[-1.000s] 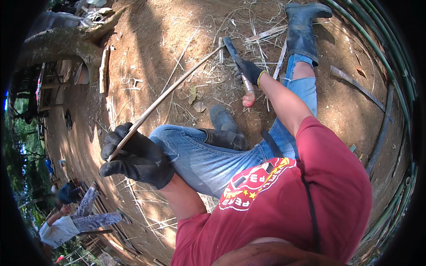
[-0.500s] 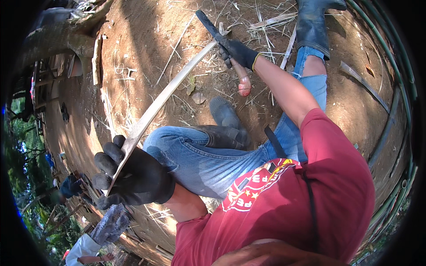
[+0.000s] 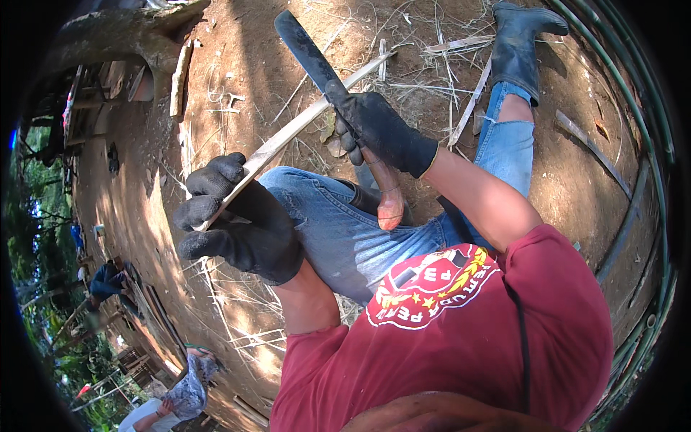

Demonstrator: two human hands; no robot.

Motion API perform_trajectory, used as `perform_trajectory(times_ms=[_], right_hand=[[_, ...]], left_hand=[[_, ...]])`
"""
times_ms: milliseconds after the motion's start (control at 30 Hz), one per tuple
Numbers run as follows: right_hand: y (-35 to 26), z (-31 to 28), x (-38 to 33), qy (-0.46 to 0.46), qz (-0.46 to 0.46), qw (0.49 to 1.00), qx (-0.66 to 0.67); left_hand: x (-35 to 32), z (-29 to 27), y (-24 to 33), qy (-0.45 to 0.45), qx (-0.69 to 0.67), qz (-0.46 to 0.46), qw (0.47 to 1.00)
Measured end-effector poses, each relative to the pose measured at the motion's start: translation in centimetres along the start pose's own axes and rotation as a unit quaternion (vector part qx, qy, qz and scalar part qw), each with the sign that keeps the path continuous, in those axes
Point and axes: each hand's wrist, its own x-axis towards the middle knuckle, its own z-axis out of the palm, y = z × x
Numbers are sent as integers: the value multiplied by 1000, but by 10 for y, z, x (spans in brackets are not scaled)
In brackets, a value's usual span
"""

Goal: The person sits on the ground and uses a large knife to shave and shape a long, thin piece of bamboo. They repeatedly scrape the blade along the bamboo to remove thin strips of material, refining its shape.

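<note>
My left hand [image 3: 237, 219], in a black glove, grips the near end of a long pale bamboo strip [image 3: 302, 126] that runs up and to the right over my bent knee in blue jeans [image 3: 324, 216]. My right hand [image 3: 378, 129], also in a black glove, is closed on a large knife with a dark blade [image 3: 306, 50] and a reddish wooden handle [image 3: 389, 198]. The blade lies against the strip just above my right hand. My other leg stretches out to a black rubber boot [image 3: 522, 43].
Bare brown earth strewn with thin bamboo slivers and shavings [image 3: 432, 79]. Long green bamboo poles [image 3: 633, 144] curve along the right. A thick tree trunk [image 3: 122, 36] lies at the upper left. Other people [image 3: 180, 396] sit at the lower left.
Both hands have moved nearer to me and to each other. The knife has travelled down along the strip toward my left hand, and its blade now points up and left.
</note>
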Motion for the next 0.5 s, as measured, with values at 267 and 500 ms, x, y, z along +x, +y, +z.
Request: perform_trajectory(times_ms=[267,500], right_hand=[[-18,71,-57,-24,47,999,-9],[-4,69,-44,7,9,999,-49]], left_hand=[[-4,-1,-1,-42,84,51,994],[-3,-5,-1,-20,54,18,998]])
